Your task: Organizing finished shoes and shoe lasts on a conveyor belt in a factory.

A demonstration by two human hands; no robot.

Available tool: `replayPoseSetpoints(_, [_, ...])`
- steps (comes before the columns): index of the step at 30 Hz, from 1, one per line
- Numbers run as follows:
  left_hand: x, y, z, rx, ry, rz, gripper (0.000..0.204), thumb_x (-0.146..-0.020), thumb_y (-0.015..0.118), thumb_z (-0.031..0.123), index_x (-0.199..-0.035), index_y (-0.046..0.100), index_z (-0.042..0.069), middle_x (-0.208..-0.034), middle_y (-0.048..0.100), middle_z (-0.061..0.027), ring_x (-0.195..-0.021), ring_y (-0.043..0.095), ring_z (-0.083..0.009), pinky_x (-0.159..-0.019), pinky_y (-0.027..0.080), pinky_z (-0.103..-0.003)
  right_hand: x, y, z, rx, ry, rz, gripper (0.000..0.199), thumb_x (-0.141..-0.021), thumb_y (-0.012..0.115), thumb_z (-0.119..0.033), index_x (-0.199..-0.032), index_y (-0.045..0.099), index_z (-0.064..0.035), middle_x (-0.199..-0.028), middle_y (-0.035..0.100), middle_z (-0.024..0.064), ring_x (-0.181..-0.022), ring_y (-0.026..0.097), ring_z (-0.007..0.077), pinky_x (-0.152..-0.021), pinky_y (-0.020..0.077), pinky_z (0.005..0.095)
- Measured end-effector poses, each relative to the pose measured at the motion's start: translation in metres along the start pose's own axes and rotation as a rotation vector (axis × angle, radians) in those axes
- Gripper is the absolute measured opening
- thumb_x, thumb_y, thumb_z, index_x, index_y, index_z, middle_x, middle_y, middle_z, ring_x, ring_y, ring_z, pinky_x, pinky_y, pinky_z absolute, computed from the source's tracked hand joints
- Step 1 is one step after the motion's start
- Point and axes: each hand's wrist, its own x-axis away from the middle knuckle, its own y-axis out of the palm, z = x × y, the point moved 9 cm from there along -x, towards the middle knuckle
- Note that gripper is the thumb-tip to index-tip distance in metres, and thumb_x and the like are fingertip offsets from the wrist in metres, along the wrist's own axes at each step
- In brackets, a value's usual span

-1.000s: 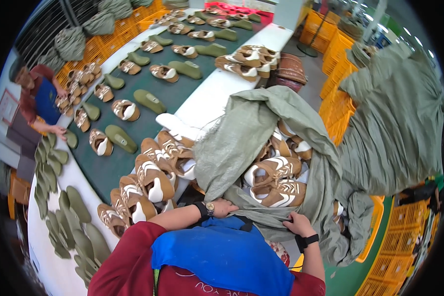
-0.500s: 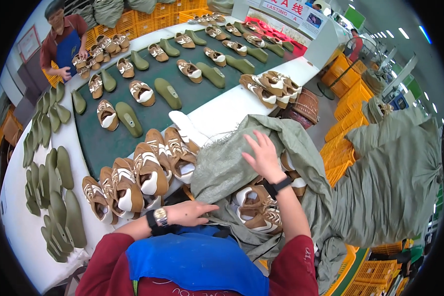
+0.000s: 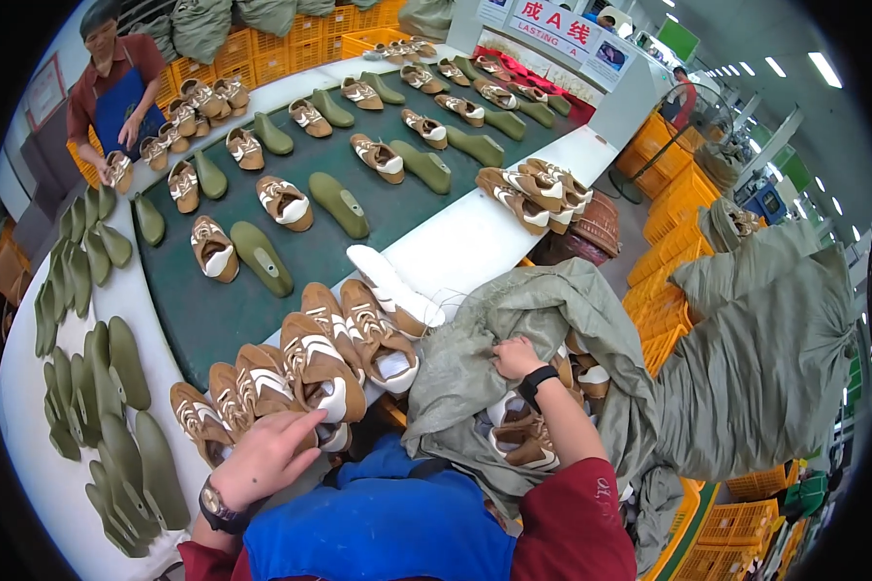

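Brown shoe: we see a brown shoe (image 3: 317, 353) with white side stripes, a white heel and a laced front – much like its neighbours.
Shoe's place: at the near end of the white ledge (image 3: 455, 237), among other brown shoes (image 3: 203, 416), just beyond our left hand.
Shoe's direction: toe to the far left, heel toward us; its long axis slants from near right to far left.
Left hand: our left hand (image 3: 266, 460) reaches forward, fingertips at the heel; we cannot tell whether they grip it.
Sack: the sack (image 3: 567, 286) is grey-green, woven and crumpled, to the right of the row.
Sack's contents: bagged shoes (image 3: 521, 441) show in its mouth – partly covered by our right forearm, so we cannot tell where every toe points.
Right hand: our right hand (image 3: 516, 358) is curled narrow, holding a fold of the sack.
Green surface: farther off, on the dark green surface (image 3: 179, 290), we see green lasts (image 3: 339, 205) beside more shoes.
Far left: a co-worker (image 3: 134, 97) in a blue apron has one hand at a shoe.
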Motion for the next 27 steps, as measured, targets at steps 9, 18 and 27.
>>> replayPoseSetpoints(9, [-0.062, 0.002, 0.007, 0.046, -0.084, -0.039, 0.047, -0.079, 0.063, 0.014, -0.122, 0.048, 0.004, -0.102, 0.058, -0.0192, -0.094, 0.057, -0.0357, -0.083, 0.046, -0.04, -0.109, -0.192, 0.104, -0.241, -0.072, 0.332, 0.021, -0.077, 0.055, -0.018, -0.088, 0.066, -0.0039, -0.082, 0.063, 0.0201, -0.079, 0.062, 0.0359, -0.074, 0.0497, 0.0403])
replayPoseSetpoints(18, [-0.068, 0.004, 0.005, 0.084, -0.624, -0.062, 0.047, -0.081, 0.063, 0.01, -0.126, 0.049, 0.005, -0.115, 0.058, -0.0185, -0.106, 0.055, -0.0338, -0.09, 0.043, -0.038, -0.24, -0.219, 0.217, 0.244, 0.408, 0.698, 0.023, -0.086, 0.045, -0.016, -0.099, 0.063, -0.0111, -0.113, 0.058, 0.0067, -0.114, 0.047, 0.0293, -0.1, 0.0281, 0.0506])
replayPoseSetpoints(27, [-0.083, 0.006, 0.007, 0.033, -0.596, -0.077, 0.047, -0.079, 0.064, 0.01, -0.124, 0.05, 0.006, -0.11, 0.06, -0.0174, -0.1, 0.058, -0.0314, -0.086, 0.045, -0.037, -0.218, -0.237, 0.172, 0.211, 0.178, 0.908, 0.009, -0.074, 0.057, -0.015, -0.072, 0.064, -0.0109, -0.073, 0.063, 0.0054, -0.08, 0.057, 0.0221, -0.094, 0.0319, 0.0455])
